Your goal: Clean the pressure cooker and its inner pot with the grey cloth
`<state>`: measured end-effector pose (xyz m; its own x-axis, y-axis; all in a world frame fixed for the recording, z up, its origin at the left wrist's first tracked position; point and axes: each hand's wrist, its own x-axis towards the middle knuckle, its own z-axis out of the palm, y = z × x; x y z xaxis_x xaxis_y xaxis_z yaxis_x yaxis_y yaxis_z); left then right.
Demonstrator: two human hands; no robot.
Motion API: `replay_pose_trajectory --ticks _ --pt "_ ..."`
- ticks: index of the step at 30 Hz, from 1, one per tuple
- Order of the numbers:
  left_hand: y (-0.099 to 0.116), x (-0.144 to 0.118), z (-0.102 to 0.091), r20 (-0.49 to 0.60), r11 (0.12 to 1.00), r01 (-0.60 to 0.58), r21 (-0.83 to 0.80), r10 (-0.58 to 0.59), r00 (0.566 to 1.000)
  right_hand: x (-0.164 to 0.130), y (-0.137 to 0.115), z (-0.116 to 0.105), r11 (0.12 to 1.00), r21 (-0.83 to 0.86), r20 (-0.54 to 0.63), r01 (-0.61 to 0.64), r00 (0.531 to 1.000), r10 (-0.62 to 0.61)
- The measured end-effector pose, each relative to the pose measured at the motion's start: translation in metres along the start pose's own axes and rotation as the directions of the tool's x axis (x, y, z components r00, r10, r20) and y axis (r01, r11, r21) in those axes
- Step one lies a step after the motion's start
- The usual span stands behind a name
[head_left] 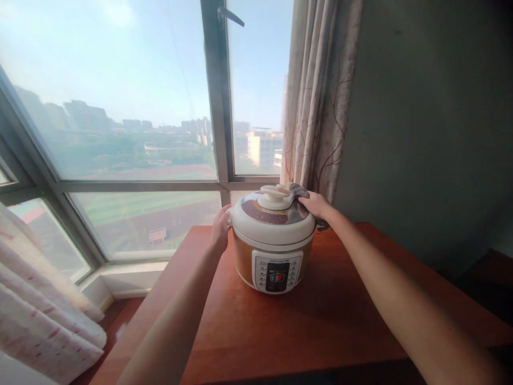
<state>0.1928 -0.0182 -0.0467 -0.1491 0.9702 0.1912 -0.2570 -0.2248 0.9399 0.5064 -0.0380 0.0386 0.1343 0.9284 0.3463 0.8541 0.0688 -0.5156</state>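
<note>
An electric pressure cooker (244,256) with a white and brown body stands upright on a wooden table, its control panel facing me. Its lid (256,230) is on, with a white knob (276,197) at the centre. My left hand (220,229) is closed at the cooker's left side, where a small handle juts out; part of the grip is hidden. In my right hand (317,205) is a dark grey cloth (298,191), pressed against the right side of the lid beside the knob. More dark material shows below that hand, partly hidden.
The reddish-brown table (344,321) spreads around the cooker. Behind it are a framed window (222,107) and a patterned curtain (316,96). Another curtain (44,305) hangs at the lower left, near a white sill (132,275). A dark wall (417,133) stands on the right.
</note>
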Motion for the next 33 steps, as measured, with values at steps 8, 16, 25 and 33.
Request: replay_pose_trajectory --ticks 8,16,25,33 --pt "0.004 -0.004 0.004 -0.002 1.0 -0.019 -0.001 0.019 1.0 -0.051 0.0 0.014 0.974 0.08 -0.288 0.211 0.94 -0.18" --pt "0.0 -0.002 0.0 0.039 0.999 -0.043 0.024 0.042 0.998 -0.148 -0.041 0.036 0.833 -0.021 -0.439 0.552 0.744 -0.504" --pt "0.013 -0.007 -0.003 0.08 0.992 -0.024 0.12 0.015 0.997 -0.15 -0.019 0.044 0.681 -0.194 -0.319 0.706 0.611 -0.724" --pt "0.033 -0.011 -0.004 0.21 0.978 -0.039 0.207 -0.005 0.978 -0.094 0.029 0.031 0.799 0.096 -0.476 0.594 0.732 -0.487"
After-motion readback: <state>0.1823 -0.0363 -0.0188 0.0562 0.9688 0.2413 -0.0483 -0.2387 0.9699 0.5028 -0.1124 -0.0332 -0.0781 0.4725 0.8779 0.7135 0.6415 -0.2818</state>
